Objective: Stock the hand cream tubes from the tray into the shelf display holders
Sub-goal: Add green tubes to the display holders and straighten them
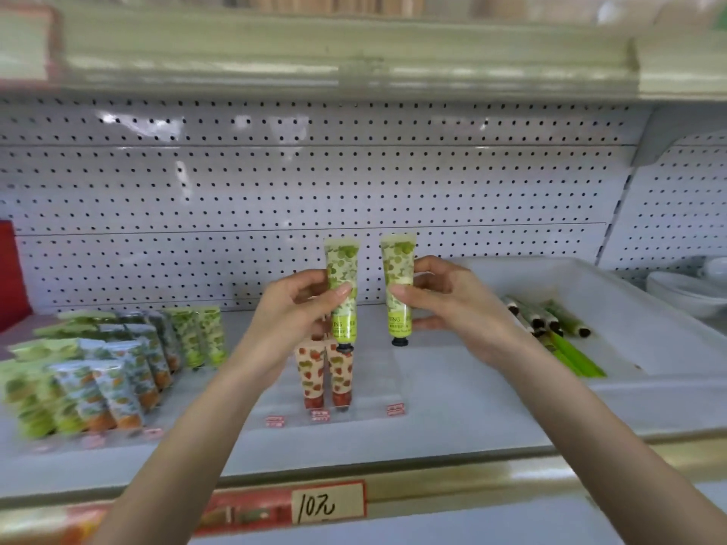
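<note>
Fingers [307, 278] of left hand [291, 310], right hand [452, 300] clamped round one green tube [341, 261] each, seemingly upright.

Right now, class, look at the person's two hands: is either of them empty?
No: the left hand grips one green tube and the right hand grips a second green tube, both cap down.

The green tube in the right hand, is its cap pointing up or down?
Down. The right hand holds the green tube upright, black cap at the bottom, flat crimped end on top.
</note>
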A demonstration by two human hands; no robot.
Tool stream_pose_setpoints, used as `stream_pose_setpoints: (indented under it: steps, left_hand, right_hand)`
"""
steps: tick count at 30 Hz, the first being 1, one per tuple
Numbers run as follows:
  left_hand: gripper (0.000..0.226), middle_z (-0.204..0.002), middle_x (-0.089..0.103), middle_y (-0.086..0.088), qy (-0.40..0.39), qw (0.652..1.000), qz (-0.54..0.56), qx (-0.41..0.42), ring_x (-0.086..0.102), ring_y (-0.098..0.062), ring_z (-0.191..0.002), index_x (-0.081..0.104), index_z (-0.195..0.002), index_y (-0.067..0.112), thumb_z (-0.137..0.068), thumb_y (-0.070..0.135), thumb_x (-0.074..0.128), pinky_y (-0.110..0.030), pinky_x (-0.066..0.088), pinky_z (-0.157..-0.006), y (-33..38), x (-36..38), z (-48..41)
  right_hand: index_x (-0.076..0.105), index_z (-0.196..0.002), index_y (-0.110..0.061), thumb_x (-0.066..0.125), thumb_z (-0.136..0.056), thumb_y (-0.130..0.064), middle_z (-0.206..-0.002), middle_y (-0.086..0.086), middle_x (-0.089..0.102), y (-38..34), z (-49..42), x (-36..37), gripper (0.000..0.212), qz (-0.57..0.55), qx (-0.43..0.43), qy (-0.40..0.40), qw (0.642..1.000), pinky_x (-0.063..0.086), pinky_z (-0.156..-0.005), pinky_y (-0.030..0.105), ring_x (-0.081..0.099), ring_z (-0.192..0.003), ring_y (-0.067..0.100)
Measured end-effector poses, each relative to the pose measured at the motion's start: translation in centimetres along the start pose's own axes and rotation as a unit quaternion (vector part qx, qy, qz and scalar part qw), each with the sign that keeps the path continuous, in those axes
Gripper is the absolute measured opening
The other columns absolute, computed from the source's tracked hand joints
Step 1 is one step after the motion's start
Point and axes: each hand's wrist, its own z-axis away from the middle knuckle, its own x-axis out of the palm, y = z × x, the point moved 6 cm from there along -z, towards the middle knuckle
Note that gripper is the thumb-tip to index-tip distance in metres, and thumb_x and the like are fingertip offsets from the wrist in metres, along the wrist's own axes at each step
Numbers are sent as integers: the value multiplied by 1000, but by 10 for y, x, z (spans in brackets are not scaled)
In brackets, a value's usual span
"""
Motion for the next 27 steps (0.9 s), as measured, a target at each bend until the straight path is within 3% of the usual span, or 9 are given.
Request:
stream_pose_setpoints:
  steps: [3,8,14,18,22,27]
  left_hand:
    - [27,-101,69,-10,-14,1000,11,7,67,-15,-87,67,-102,12,-76,22,69,-28,58,-72,0,-13,7]
    - [36,-99,71,-6,-21,1000,-5,9,67,-18,-92,69,-102,14,-70,32,70,-38,57,-80,-3,-31,15]
    - [32,-95,72,0,-18,999,30,20,68,-15,-89,67,-100,16,-68,24,68,-28,57,-72,-1,-44,27]
    - [35,-98,71,-3,2,1000,9,19,68,-15,-90,67,-102,14,-69,25,68,-29,57,-74,1,-55,37]
    - [33,-94,72,0,35,999,1,24,68,-9,-84,67,-99,14,-68,25,68,-20,55,-68,3,-71,49]
    - [27,-92,70,-4,85,996,7,34,68,-9,-78,66,-99,10,-73,17,68,-19,55,-64,11,-103,60]
  right_hand:
    - [62,-100,-11,70,-80,-13,-87,3,65,-1,7,15,22,3,-9,12,1000,57,-63,26,66,-77,6]
    - [63,-94,-16,72,-77,-13,-82,-2,65,-1,8,35,19,-4,-10,-1,1000,57,-64,29,67,-76,6]
    - [64,-104,-11,73,-67,-28,-105,16,63,4,0,51,42,-19,-1,-33,999,58,-71,35,67,-89,18]
    - [60,-112,-7,73,-68,-32,-119,22,58,7,-6,59,53,-26,6,-53,998,58,-74,36,65,-99,27]
    - [60,-112,-12,71,-69,-33,-114,13,61,6,-6,75,49,-15,-3,-87,996,57,-69,30,67,-92,21]
    - [64,-101,-19,70,-69,-30,-96,-3,65,1,-2,101,34,-16,-12,-121,992,53,-62,22,67,-82,12]
